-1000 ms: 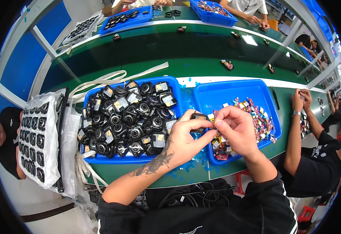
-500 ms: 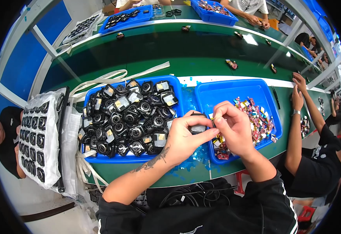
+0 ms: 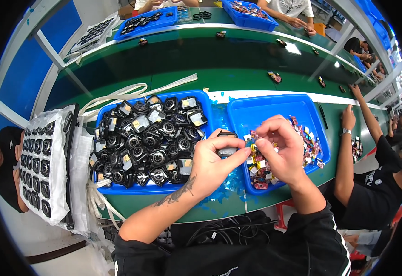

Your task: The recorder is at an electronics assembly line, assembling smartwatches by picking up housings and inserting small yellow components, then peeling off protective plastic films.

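Note:
My left hand (image 3: 217, 161) grips a dark smartwatch case (image 3: 227, 150) between thumb and fingers, above the gap between two blue trays. Opposite it, my right hand (image 3: 281, 149) is closed in a pinch, its fingertips just right of the case. What sits in that pinch, if anything, is too small to make out. Under the right hand is a blue tray (image 3: 244, 108) with small pink, white and yellow parts (image 3: 309, 147). To the left, another blue tray (image 3: 200, 97) is heaped with black watch cases (image 3: 158, 156).
Blue film scraps (image 3: 228, 184) litter the green table (image 3: 159, 208). A white padded tray of watch cases (image 3: 37, 161) stands tilted at left, beside pale straps (image 3: 118, 95). Small assemblies (image 3: 274, 77) lie along the green belt (image 3: 182, 50). A co-worker's arm (image 3: 345, 152) reaches in at right.
My right hand's fingertips have drawn slightly away from the watch case, opening a small gap. My left hand still holds the case, now a little further left.

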`<state>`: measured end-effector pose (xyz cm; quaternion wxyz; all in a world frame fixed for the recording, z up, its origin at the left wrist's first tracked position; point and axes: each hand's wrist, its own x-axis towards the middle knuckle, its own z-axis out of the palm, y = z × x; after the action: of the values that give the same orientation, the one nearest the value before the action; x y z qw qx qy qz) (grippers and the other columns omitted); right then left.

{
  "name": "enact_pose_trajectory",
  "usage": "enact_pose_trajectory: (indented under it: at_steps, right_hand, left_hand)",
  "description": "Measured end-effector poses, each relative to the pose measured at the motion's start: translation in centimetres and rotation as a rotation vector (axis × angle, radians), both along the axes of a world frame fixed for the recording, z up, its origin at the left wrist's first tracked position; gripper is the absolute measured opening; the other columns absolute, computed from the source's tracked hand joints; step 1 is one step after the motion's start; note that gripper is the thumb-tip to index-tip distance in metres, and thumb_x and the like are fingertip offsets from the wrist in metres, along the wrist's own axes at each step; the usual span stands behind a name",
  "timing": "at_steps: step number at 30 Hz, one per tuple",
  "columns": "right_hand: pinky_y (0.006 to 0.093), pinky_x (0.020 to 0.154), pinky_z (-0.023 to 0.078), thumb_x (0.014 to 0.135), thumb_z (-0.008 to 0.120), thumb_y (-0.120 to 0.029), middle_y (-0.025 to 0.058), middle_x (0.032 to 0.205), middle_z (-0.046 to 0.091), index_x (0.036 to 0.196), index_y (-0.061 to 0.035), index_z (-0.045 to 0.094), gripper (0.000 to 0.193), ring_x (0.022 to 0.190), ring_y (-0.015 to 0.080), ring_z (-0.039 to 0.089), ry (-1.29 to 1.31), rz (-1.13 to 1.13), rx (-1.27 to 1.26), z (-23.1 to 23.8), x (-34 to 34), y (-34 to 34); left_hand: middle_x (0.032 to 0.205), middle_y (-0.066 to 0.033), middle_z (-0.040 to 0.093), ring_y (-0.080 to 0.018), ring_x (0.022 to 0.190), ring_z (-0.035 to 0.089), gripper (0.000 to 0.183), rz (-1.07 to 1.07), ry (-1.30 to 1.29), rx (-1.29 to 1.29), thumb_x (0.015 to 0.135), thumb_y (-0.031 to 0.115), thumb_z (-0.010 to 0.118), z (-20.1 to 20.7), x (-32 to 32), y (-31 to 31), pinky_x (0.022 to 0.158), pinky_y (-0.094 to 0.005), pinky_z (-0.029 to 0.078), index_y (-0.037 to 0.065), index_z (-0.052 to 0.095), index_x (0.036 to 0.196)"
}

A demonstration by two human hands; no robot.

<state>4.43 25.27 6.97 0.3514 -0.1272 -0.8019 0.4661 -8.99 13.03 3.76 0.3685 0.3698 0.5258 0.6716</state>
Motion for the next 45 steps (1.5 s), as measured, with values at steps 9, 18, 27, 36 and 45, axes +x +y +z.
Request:
enact_pose_trajectory:
  at_steps: [9, 18, 27, 36, 45]
  right_hand:
    - [0.0341, 0.053, 0.048, 0.071, 0.07, 0.006, 0.0127, 0.081, 0.059, 0.087, -0.001, 0.058, 0.022, 0.066, 0.0276, 0.06, -0.02, -0.012, 0.717, 0.5, -0.4, 0.4]
    - [0.0334, 0.066, 0.051, 0.076, 0.065, 0.007, 0.0157, 0.086, 0.059, 0.09, 0.0003, 0.055, 0.019, 0.077, 0.0266, 0.062, -0.043, -0.039, 0.383, 0.3, 0.0, 0.7]
    - [0.0287, 0.077, 0.05, 0.088, 0.061, -0.001, 0.0127, 0.098, 0.067, 0.103, -0.0008, 0.07, 0.017, 0.085, 0.0175, 0.064, -0.347, 0.011, -0.014, 0.5, -1.0, 2.7]
    - [0.0266, 0.075, 0.051, 0.089, 0.061, 0.002, 0.0081, 0.097, 0.062, 0.098, 0.0032, 0.062, 0.009, 0.086, 0.0118, 0.06, 0.036, 0.201, -0.47, -0.6, 1.0, 2.0]
    - [0.0267, 0.059, 0.047, 0.081, 0.07, 0.0, 0.0092, 0.086, 0.068, 0.098, -0.0024, 0.071, 0.017, 0.063, 0.0141, 0.06, -0.212, -0.052, 0.103, 1.0, -0.8, -0.9]
  left_hand:
    - [0.086, -0.0059, 0.066, -0.0134, 0.088, 0.058, 0.012, -0.022, -0.049, -0.02, 0.078, 0.007, 0.075, 0.0, 0.2, 0.0, 0.08, -0.0285, 0.046, -0.001, 0.073, 0.087]
    - [0.092, -0.0066, 0.068, -0.0099, 0.084, 0.062, 0.013, -0.074, -0.338, -0.069, 0.083, 0.0, 0.07, 0.1, 0.1, 0.1, 0.076, -0.0229, 0.049, -0.005, 0.07, 0.095]
    - [0.091, -0.0084, 0.069, -0.0101, 0.078, 0.062, 0.015, -0.09, -0.392, -0.071, 0.085, 0.001, 0.07, 0.5, 0.1, 0.0, 0.071, -0.0238, 0.049, -0.004, 0.069, 0.099]
    - [0.114, -0.0123, 0.062, -0.0154, 0.096, 0.062, 0.038, -0.081, -0.317, 0.044, 0.093, 0.001, 0.057, -0.5, 0.1, 0.3, 0.083, -0.0288, 0.051, -0.001, 0.053, 0.131]
    - [0.139, -0.0189, 0.047, -0.0203, 0.125, 0.05, 0.059, -0.108, -0.089, 0.119, 0.094, -0.007, 0.045, 0.2, 0.7, 0.3, 0.108, -0.0338, 0.038, 0.002, 0.023, 0.148]
